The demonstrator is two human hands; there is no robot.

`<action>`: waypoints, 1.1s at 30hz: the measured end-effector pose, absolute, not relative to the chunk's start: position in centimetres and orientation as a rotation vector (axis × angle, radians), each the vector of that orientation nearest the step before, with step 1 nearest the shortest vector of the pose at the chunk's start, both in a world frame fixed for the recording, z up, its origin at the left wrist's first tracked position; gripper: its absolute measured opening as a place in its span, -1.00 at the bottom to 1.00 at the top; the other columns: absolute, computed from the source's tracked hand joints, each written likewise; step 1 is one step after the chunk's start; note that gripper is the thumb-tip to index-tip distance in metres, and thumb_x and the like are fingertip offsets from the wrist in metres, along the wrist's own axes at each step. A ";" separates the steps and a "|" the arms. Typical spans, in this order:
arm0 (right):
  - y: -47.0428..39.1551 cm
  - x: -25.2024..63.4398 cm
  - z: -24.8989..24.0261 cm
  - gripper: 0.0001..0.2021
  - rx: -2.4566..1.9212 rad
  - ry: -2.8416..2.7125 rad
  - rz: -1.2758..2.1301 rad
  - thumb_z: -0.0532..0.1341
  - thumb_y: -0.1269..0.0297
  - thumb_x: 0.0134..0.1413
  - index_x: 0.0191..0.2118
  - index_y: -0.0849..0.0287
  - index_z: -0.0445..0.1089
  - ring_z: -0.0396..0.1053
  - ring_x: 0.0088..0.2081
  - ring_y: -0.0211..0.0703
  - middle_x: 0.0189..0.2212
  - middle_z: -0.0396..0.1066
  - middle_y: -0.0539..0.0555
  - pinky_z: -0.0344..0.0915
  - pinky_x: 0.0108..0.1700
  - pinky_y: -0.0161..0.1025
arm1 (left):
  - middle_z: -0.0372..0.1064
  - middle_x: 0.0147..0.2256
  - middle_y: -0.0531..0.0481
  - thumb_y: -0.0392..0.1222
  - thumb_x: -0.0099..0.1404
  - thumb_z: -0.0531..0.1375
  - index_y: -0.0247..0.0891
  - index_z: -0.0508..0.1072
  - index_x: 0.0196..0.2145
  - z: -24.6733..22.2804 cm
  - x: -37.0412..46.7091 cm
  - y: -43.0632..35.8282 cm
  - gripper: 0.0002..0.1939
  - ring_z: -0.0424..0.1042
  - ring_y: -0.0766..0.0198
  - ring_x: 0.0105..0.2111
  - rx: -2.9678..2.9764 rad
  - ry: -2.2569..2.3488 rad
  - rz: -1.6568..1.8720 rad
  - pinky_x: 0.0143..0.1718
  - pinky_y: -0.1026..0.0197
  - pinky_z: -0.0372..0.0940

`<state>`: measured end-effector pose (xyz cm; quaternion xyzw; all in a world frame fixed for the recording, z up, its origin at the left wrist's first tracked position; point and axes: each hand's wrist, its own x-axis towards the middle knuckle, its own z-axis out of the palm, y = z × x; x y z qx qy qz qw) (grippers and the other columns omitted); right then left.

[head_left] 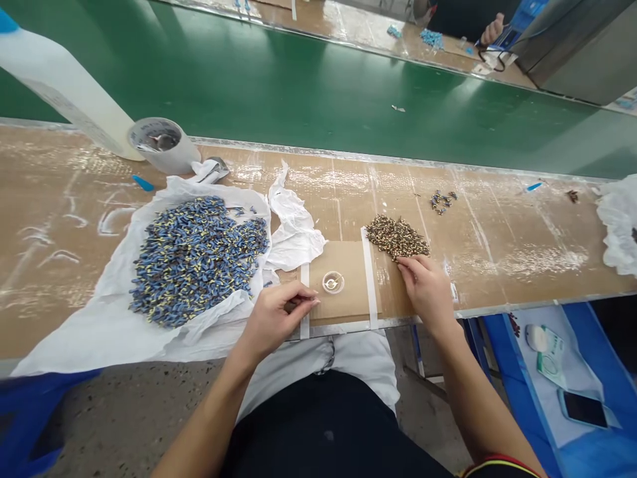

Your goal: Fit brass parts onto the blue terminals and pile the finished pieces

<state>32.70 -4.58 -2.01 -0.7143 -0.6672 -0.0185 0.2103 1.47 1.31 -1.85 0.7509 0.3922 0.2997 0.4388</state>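
My left hand (279, 312) is closed in a pinch over the left edge of a cardboard pad (343, 309); whatever its fingertips hold is too small to make out. Beside them on the pad sits a small round clear dish (333, 283) with a little clear liquid or glare in it. At the near edge of a pile of tiny brown and gold pieces (398, 237), my right hand (428, 289) pinches with thumb and forefinger; what lies between them is hidden. A large heap of small blue and yellow pieces (196, 259) rests on white cloth to the left.
Crumpled white cloth (293, 229) lies between the heaps. A tape roll (164, 143) and a white bottle (74, 86) stand at the back left. Few blue-brown pieces (442, 201) lie at right. Beyond runs a green belt (298, 86); a co-worker's hand (492, 30) shows across it.
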 end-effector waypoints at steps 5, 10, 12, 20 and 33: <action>-4.0 33.3 -0.7 -0.81 -2.025 -2.120 -0.062 0.11 0.33 0.32 -0.20 0.16 0.49 0.37 -0.23 0.01 -0.28 0.47 0.15 0.27 -0.19 -0.12 | 0.55 -0.38 0.00 -0.24 0.30 0.27 -0.28 0.52 -0.34 -1.9 1.5 1.3 -0.92 0.50 0.32 -0.41 1.915 0.962 0.764 -0.35 0.35 0.35; -2.3 33.9 0.4 -0.84 -1.970 -2.384 -0.035 0.14 0.40 0.28 -0.32 0.17 0.45 0.32 -0.21 0.02 -0.30 0.42 0.16 0.24 -0.16 -0.12 | 0.55 -0.40 -0.01 -0.25 0.29 0.28 -0.29 0.51 -0.35 -1.6 1.6 1.2 -0.93 0.50 0.32 -0.42 1.956 0.912 0.767 -0.36 0.33 0.36; -1.8 34.2 0.4 -0.86 -1.950 -2.429 -0.004 0.15 0.41 0.27 -0.31 0.17 0.44 0.33 -0.21 0.00 -0.31 0.42 0.14 0.23 -0.15 -0.13 | 0.56 -0.39 -0.02 -0.26 0.29 0.28 -0.29 0.51 -0.35 -1.2 1.7 1.0 -0.94 0.51 0.31 -0.41 1.945 0.887 0.787 -0.35 0.33 0.36; -1.5 34.6 0.7 -0.87 -1.904 -2.568 -0.123 0.16 0.41 0.27 -0.30 0.17 0.43 0.31 -0.25 0.02 -0.35 0.41 0.15 0.18 -0.20 -0.13 | 0.57 -0.37 -0.02 -0.29 0.28 0.30 -0.28 0.52 -0.35 0.7 2.3 0.3 -0.96 0.55 0.30 -0.36 1.869 0.838 0.922 -0.28 0.31 0.40; -2.9 32.8 2.5 -0.86 -1.593 -1.639 0.629 0.25 0.22 0.22 -0.22 0.13 0.52 0.46 -0.30 -0.14 -0.31 0.52 0.07 0.40 -0.28 -0.20 | 0.59 -0.32 0.03 -0.25 0.29 0.29 -0.24 0.59 -0.26 1.9 3.2 -0.3 -0.92 0.56 0.31 -0.33 1.640 0.988 0.784 -0.29 0.36 0.39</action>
